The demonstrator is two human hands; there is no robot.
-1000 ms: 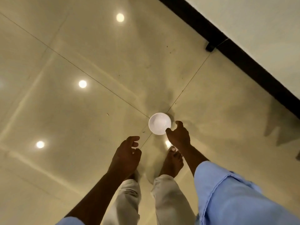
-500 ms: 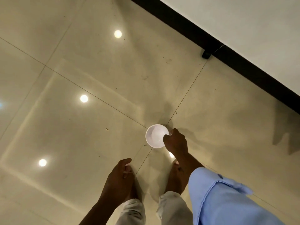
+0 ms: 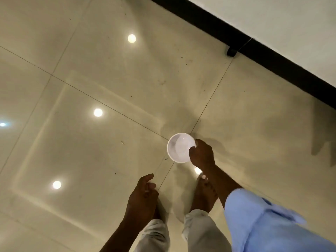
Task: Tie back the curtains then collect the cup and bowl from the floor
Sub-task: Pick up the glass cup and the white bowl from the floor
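Head view: right hand [image 3: 201,154] pinching white bowl [image 3: 180,148] rim.

Bowl [image 3: 179,149] plain white, no pattern, w/ faint grey shading inside; floor [image 3: 91,151] glossy beige-cream tiles, thin dark grout lines crossing, small dark specks, round white light spots [image 3: 98,112] mirrored in it plus one bluish spot [image 3: 2,124] at far left; skirting [image 3: 272,64] solid black; wall [image 3: 291,24] above it pale off-white, plain; sleeve [image 3: 263,224] light blue, no print; trousers [image 3: 200,233] pale grey-beige, plain; toenail [image 3: 204,177] on right foot looks pale pinkish-white; grey shadows on tiles at right.
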